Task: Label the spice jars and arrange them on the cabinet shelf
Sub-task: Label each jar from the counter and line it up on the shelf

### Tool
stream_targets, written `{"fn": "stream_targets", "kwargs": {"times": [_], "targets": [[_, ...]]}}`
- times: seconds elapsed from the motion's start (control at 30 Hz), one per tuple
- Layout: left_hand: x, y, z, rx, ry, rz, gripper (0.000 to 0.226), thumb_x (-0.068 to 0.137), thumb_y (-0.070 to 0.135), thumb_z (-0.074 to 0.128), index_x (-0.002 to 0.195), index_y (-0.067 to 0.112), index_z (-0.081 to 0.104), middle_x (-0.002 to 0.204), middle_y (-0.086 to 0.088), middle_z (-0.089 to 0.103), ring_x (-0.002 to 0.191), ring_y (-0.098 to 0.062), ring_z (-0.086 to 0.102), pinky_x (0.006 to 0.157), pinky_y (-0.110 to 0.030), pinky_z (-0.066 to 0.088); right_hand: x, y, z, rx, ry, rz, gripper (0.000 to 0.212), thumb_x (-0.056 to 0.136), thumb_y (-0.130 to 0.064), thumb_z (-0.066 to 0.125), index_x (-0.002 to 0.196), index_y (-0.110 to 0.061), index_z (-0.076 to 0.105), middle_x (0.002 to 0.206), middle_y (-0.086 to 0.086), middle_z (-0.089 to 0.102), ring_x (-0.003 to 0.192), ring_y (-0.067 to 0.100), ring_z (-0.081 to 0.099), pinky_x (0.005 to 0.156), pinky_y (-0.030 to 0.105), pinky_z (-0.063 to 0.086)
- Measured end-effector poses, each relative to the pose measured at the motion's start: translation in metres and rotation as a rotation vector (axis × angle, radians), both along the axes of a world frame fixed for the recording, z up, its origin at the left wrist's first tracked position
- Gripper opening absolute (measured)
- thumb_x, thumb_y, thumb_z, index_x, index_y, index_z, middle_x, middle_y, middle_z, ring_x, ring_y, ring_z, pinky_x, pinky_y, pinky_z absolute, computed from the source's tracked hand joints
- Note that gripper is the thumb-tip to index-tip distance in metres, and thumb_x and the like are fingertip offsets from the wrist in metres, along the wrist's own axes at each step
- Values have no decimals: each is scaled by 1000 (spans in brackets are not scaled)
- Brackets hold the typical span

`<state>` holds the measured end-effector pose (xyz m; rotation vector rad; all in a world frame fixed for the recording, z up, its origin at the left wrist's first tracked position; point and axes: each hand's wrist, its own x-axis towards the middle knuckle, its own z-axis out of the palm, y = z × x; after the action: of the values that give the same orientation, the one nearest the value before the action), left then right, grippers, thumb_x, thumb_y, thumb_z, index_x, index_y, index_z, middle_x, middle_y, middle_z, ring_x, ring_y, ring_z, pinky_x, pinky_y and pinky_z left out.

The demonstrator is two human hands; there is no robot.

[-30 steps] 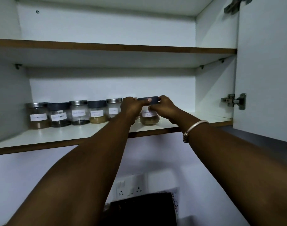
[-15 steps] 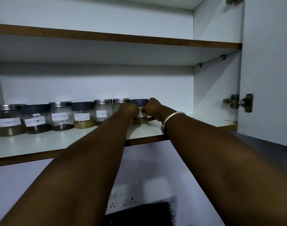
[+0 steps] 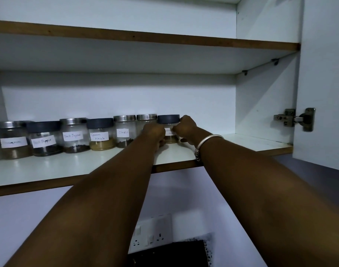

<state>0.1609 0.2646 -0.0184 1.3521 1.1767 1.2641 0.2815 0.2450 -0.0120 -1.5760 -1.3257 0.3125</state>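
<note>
Several labelled spice jars stand in a row at the back of the lower cabinet shelf (image 3: 72, 166). The rightmost one is a dark-lidded jar (image 3: 168, 119) with tan powder, its label partly hidden. My left hand (image 3: 155, 132) grips its left side and my right hand (image 3: 186, 126) grips its right side and lid edge. It rests on the shelf right beside a steel-lidded jar (image 3: 146, 117). Further left are the Cloves jar (image 3: 124, 132), the Garam Masala jar (image 3: 100, 134) and a Black Pepper jar (image 3: 73, 135).
The open cabinet door (image 3: 324, 83) with its hinge (image 3: 295, 119) hangs at the right. An upper shelf (image 3: 145, 38) runs overhead. The shelf to the right of the jars is bare. Below, a wall socket (image 3: 153, 234) and a dark object (image 3: 170, 254) are seen.
Both hands have pushed the dark-lidded jar back and left into the row, from near the shelf front to beside the steel-lidded jar. The camera has shifted closer.
</note>
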Motion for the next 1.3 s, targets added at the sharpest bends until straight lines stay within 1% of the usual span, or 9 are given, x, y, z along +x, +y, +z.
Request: {"fn": "stream_targets", "kwargs": {"times": [0.07,0.2,0.43,0.6,0.77,0.87,1.0,1.13,1.3], "targets": [[-4,4,0,-4,37,20,14,100,1,55,94,3,67,82,-16,65,65,-24,59,67,-34,58,-2,5,-3,4,-11,3,41,90,-10,70,128,-3,57,122,20,66,112,37,67,94,52,59],[-3,3,0,-11,46,-16,18,100,0,53,89,5,66,83,-16,68,61,-22,59,50,-28,53,2,10,-6,31,-42,-28,45,92,-13,70,132,-3,54,128,20,64,117,37,64,97,52,57],[-2,3,0,8,54,-13,17,98,-1,51,99,0,67,113,-25,73,90,-34,71,88,-45,61,5,16,-10,32,-36,-22,46,91,-8,67,135,-4,53,131,21,63,119,38,63,98,51,57],[-2,-1,1,8,66,-16,22,99,0,51,113,-1,67,113,-24,73,104,-37,73,95,-49,60,8,16,-10,32,-55,-24,50,91,-7,69,137,-4,51,134,21,61,122,37,61,101,50,56],[-3,-3,1,14,67,2,19,99,3,52,109,0,68,108,-23,75,102,-37,74,95,-51,60,7,14,-12,20,-80,-30,54,89,-6,71,138,-5,49,134,19,61,123,36,61,101,49,55],[-2,-4,-2,23,52,37,20,98,0,54,110,-1,70,106,-21,75,89,-33,74,89,-44,63,5,6,-12,-2,-7,-23,56,90,-6,70,140,-5,45,133,19,60,120,36,62,99,47,57],[-3,-23,7,201,55,70,20,98,7,58,112,1,72,119,-21,73,110,-36,72,97,-46,59,-1,-27,3,177,153,-55,56,92,-7,67,144,-5,45,141,17,56,126,33,60,98,38,55],[-8,-87,-1,390,-149,-75,23,87,0,61,86,19,74,97,-10,80,96,-27,77,87,-39,63,-15,-99,-5,377,194,12,37,91,-9,63,127,-15,60,118,9,69,110,27,69,98,46,58],[-22,-166,-41,475,-258,-237,36,92,-13,52,113,10,71,109,-9,76,98,-15,77,89,-33,63,-32,-188,-53,536,251,91,33,90,-1,59,114,-22,64,109,0,71,108,20,71,97,47,59]]}}
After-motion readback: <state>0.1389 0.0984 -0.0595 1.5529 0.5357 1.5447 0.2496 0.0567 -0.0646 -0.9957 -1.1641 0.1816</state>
